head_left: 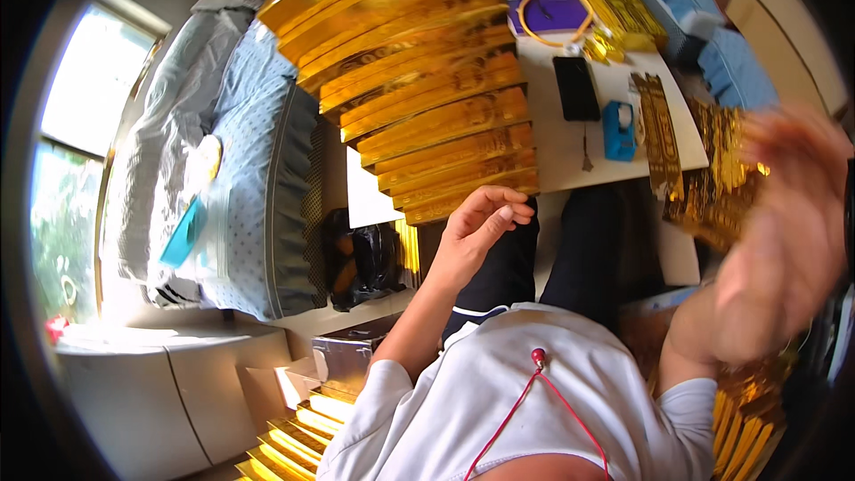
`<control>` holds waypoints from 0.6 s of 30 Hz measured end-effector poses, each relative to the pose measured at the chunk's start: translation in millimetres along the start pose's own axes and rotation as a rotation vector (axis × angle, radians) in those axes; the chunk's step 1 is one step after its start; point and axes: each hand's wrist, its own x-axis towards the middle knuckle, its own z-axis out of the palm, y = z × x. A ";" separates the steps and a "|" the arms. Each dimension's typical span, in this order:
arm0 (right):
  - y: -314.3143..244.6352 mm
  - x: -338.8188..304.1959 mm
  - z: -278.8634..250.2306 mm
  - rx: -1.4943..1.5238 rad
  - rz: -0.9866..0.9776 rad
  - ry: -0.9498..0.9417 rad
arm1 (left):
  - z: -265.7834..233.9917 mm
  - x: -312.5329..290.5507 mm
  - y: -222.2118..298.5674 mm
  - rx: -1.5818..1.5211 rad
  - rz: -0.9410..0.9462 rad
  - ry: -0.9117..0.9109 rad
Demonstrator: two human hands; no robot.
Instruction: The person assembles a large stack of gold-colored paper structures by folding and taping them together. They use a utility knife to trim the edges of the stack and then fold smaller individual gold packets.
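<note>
A long fanned row of shiny gold folded paper pieces (427,116) runs from the far edge toward me over the table. At its near end is my left hand (481,224), with curled fingers and the thumb against them. Whether anything lies between them is hidden. My right hand (784,232) is raised at the far right and smeared by motion, so its fingers cannot be read. Beside it, gold patterned paper sheets (717,156) hang at the table's right edge, and a narrow gold strip (657,134) lies on the tabletop.
On the white table (557,160) lie a black phone (576,88), a blue tape dispenser (619,131), a purple item (548,16) under a yellow ring, and a gold-wrapped pack (623,13). A blue-covered bed (258,187) stands left. More gold folded pieces (294,436) sit lower left.
</note>
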 end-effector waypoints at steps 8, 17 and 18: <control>-57.6 -9.5 -44.7 -0.008 -0.388 -0.277 | -24.8 -28.6 -46.8 0.006 -0.091 0.195; -40.8 -11.4 -52.8 -0.076 -0.378 -0.196 | -27.3 -20.7 -50.1 -0.006 -0.163 0.228; -40.4 -13.4 -52.9 -0.076 -0.371 -0.203 | -27.8 -26.3 -55.8 -0.008 -0.180 0.251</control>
